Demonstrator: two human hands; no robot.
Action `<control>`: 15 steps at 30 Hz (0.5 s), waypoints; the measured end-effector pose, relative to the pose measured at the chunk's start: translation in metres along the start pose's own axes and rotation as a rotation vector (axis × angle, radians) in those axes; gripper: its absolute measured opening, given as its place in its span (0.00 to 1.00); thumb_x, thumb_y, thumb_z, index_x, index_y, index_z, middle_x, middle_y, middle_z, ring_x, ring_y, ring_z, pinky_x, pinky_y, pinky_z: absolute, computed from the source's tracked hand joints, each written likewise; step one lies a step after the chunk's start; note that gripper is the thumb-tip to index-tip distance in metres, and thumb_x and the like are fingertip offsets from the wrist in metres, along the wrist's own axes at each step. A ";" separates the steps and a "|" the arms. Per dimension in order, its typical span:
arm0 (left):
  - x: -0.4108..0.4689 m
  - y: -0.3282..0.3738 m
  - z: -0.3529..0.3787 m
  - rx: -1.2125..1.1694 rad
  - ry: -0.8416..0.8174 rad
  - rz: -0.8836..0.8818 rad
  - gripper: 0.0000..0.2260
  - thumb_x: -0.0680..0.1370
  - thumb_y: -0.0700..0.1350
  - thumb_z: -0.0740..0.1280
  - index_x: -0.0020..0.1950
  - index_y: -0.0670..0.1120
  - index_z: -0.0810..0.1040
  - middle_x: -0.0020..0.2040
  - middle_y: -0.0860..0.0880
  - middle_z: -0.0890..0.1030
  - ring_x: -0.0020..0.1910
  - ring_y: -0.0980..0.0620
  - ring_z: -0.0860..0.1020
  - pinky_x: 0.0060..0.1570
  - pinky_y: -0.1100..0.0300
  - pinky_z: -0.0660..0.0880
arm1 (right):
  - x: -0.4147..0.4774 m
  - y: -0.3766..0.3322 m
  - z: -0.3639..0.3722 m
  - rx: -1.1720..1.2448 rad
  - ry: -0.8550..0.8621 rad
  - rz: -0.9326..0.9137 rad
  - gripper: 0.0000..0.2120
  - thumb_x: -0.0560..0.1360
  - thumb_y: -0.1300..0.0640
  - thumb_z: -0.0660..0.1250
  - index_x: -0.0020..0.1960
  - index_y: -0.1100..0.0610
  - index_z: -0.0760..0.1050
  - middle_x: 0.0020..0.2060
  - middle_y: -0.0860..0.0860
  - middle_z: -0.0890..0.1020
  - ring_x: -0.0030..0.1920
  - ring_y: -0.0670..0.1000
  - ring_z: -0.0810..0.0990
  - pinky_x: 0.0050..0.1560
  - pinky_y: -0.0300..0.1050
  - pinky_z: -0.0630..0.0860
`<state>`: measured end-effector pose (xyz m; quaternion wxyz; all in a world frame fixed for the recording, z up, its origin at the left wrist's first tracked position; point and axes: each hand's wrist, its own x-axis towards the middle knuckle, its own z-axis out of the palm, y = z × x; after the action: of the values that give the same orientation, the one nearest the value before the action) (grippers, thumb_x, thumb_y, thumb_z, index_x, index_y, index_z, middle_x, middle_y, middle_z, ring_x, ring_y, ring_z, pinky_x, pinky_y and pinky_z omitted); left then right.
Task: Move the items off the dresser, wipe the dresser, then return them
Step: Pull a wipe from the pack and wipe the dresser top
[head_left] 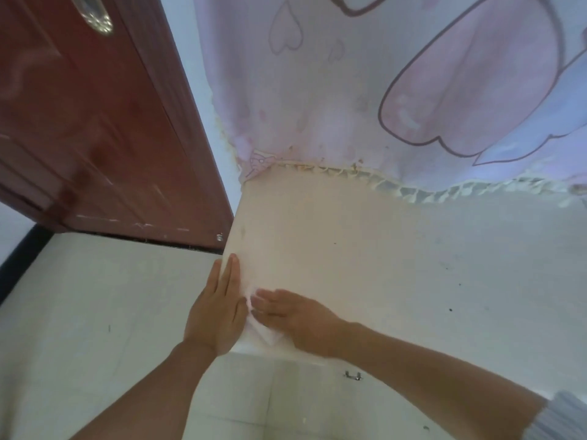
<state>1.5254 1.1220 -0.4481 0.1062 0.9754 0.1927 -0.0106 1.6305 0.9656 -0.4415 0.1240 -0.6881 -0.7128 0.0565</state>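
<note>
The dresser (pixel 365 249) has a cream-white top that fills the middle and right of the view, with a few dark specks on it. A white wiping tissue (pixel 265 333) lies at its near left corner. My right hand (pixel 295 315) presses flat on the tissue with straight fingers pointing left. My left hand (pixel 219 309) lies flat against the dresser's left edge, fingers straight and pointing away from me, touching the tissue's edge.
A pink and white cartoon-print cloth (pixel 397 90) with a fringed hem hangs over the back of the dresser top. A red-brown door (pixel 95 122) stands at the left. Pale floor tiles (pixel 95 312) lie below, and a small metal drawer handle (pixel 352 375) shows on the dresser front.
</note>
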 end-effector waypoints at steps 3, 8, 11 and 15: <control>0.000 -0.001 -0.003 0.036 0.005 0.041 0.29 0.73 0.48 0.49 0.70 0.34 0.63 0.69 0.39 0.70 0.65 0.35 0.71 0.41 0.51 0.81 | -0.050 -0.031 0.004 -0.062 -0.210 0.006 0.28 0.81 0.55 0.39 0.55 0.41 0.78 0.58 0.36 0.78 0.63 0.37 0.70 0.66 0.32 0.62; 0.004 -0.002 0.000 0.123 0.037 0.096 0.25 0.73 0.46 0.52 0.65 0.33 0.69 0.63 0.36 0.74 0.60 0.33 0.73 0.44 0.44 0.80 | -0.093 -0.022 -0.020 0.004 0.184 0.179 0.18 0.80 0.64 0.43 0.59 0.60 0.71 0.57 0.55 0.80 0.64 0.53 0.72 0.68 0.45 0.63; 0.000 0.001 0.001 0.117 0.022 0.072 0.27 0.74 0.47 0.50 0.67 0.33 0.68 0.66 0.36 0.72 0.63 0.34 0.71 0.50 0.40 0.76 | -0.092 0.007 -0.045 0.046 0.198 0.585 0.26 0.64 0.68 0.48 0.57 0.64 0.75 0.55 0.61 0.81 0.58 0.59 0.78 0.55 0.51 0.76; -0.002 0.004 0.000 0.147 0.040 0.035 0.28 0.73 0.48 0.49 0.67 0.34 0.69 0.67 0.38 0.72 0.64 0.37 0.72 0.53 0.38 0.73 | -0.067 0.011 -0.031 0.042 -0.024 0.670 0.33 0.71 0.51 0.40 0.71 0.63 0.61 0.71 0.67 0.59 0.72 0.67 0.57 0.70 0.61 0.57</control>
<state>1.5254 1.1178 -0.4475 0.0308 0.9838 0.1764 -0.0036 1.6505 0.8971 -0.4214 0.1041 -0.8807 -0.4470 0.1168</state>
